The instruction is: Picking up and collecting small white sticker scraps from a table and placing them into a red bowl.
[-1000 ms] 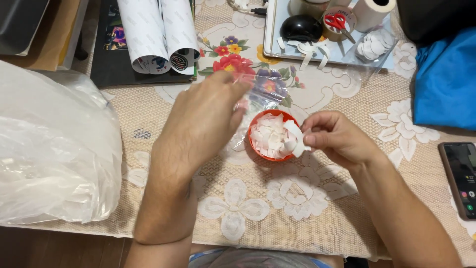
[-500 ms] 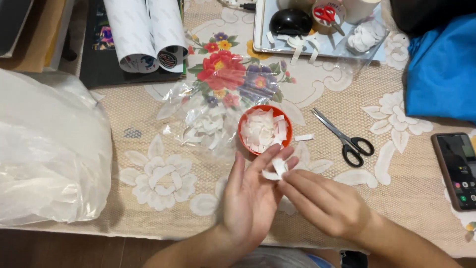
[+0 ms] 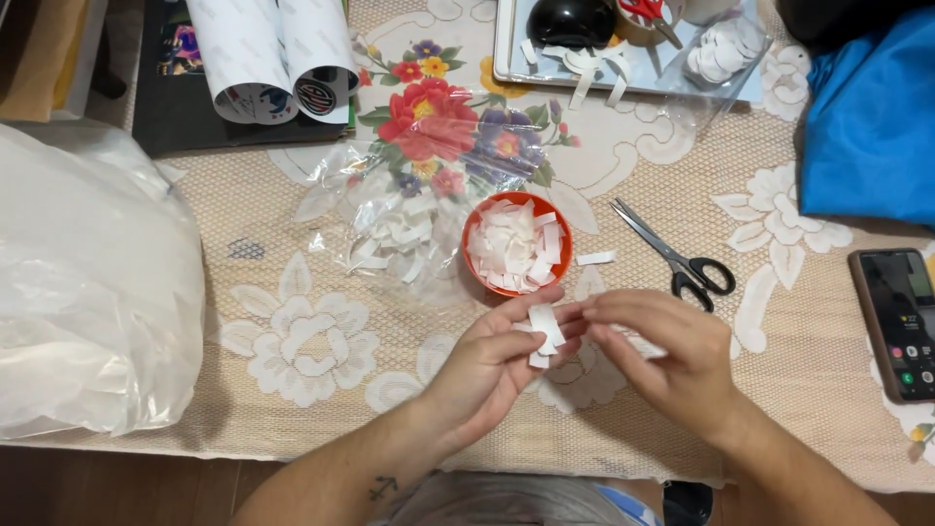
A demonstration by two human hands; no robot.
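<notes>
Small white paper strips (image 3: 543, 329) lie across the fingers of my left hand (image 3: 497, 365), just below an orange bowl (image 3: 471, 230) full of similar white strips. My right hand (image 3: 662, 358) meets the left one, its fingertips pinching at the same strips. Left of the bowl a clear plastic bag (image 3: 390, 229) holds more white strips. One loose strip (image 3: 595, 258) rests on the tablecloth right of the bowl. Black-handled scissors (image 3: 677, 258) lie shut further right.
A large translucent bag (image 3: 88, 292) fills the left side. Rolled white sheets (image 3: 273, 54) rest on a dark folder at the back. A grey tray (image 3: 506, 49) with a black object and white discs sits behind. Blue cloth (image 3: 867, 117) and a phone (image 3: 898, 321) are on the right.
A second ago my left hand reached over the plastic bag and the right was at the bowl. Both hands have since come together in front of the bowl, holding strips.
</notes>
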